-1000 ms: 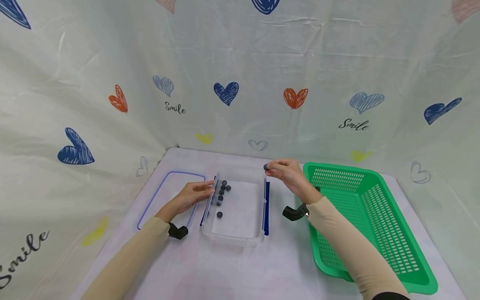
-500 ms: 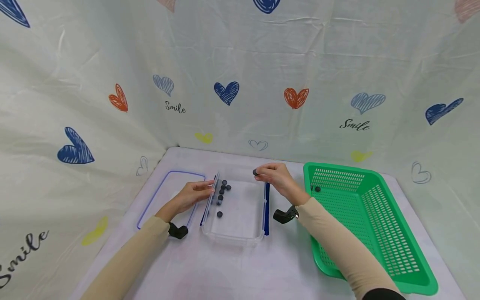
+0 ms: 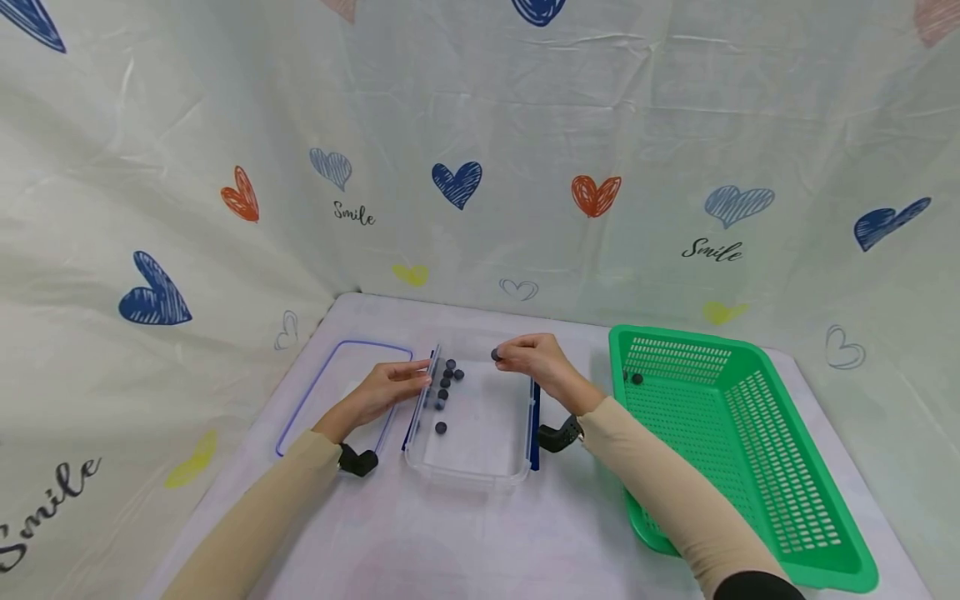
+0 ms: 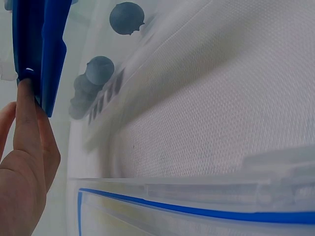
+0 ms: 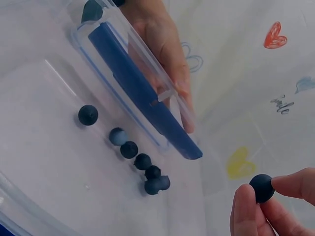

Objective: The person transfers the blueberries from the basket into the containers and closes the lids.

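Note:
A small dark ball [image 5: 262, 188] is pinched between the fingertips and thumb of my right hand [image 3: 536, 360], above the far right part of a clear plastic box [image 3: 471, 479]. Inside the box, several similar dark balls [image 3: 445, 383] lie in a loose line along the left wall, with one single ball [image 3: 441, 428] nearer the front. My left hand [image 3: 382, 392] rests its extended fingers on the outside of that left wall. In the left wrist view a fingertip touches the blue latch [image 4: 42, 49] hanging on this side.
To the right stands a green perforated basket [image 3: 750, 533] with a dark ball [image 3: 637, 378] in its far left corner. A clear lid with a blue rim [image 3: 322, 367] lies left of the box. A heart-printed curtain [image 3: 525, 242] backs the white table.
My right hand has moved left from beside the box's far right corner to over the box, carrying the ball. The basket's far left corner has come into view. My left hand stays put.

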`<state>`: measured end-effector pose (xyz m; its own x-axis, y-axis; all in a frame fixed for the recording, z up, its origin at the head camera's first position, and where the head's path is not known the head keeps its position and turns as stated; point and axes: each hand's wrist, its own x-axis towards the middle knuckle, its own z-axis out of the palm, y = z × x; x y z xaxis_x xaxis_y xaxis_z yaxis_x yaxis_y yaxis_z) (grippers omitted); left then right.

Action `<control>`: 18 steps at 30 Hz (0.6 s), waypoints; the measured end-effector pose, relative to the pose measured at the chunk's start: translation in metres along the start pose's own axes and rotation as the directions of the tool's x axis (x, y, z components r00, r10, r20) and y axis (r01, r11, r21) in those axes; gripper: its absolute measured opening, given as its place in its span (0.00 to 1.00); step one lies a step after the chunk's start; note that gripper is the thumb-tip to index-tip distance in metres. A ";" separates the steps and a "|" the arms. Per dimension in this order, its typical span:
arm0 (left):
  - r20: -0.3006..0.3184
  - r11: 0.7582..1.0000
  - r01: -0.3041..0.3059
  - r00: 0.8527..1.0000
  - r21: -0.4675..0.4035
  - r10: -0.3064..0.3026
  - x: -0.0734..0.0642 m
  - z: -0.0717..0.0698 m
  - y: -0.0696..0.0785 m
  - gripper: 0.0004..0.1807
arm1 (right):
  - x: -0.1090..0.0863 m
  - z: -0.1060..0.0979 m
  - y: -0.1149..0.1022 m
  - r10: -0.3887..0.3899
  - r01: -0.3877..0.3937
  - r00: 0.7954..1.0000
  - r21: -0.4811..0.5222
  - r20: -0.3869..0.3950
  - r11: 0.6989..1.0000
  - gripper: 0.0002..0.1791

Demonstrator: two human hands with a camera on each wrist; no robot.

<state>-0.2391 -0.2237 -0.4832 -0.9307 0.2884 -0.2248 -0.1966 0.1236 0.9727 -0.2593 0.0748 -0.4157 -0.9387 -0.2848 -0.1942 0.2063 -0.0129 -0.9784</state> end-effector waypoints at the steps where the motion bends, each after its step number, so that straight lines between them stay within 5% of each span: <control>1: 0.000 1.000 -0.001 1.000 0.000 0.001 0.000 0.000 0.000 0.31 | 0.000 0.001 0.001 0.003 -0.003 1.000 -0.007 0.001 1.000 0.12; 18: 0.001 1.000 -0.002 1.000 0.005 0.002 0.001 0.000 0.000 0.31 | 0.011 0.023 0.012 0.028 -0.027 0.999 -0.026 0.040 0.999 0.13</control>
<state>-0.2401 -0.2239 -0.4832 -0.9309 0.2891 -0.2233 -0.1938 0.1274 0.9727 -0.2606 0.0499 -0.4283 -0.9208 -0.3230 -0.2185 0.2244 0.0193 -0.9743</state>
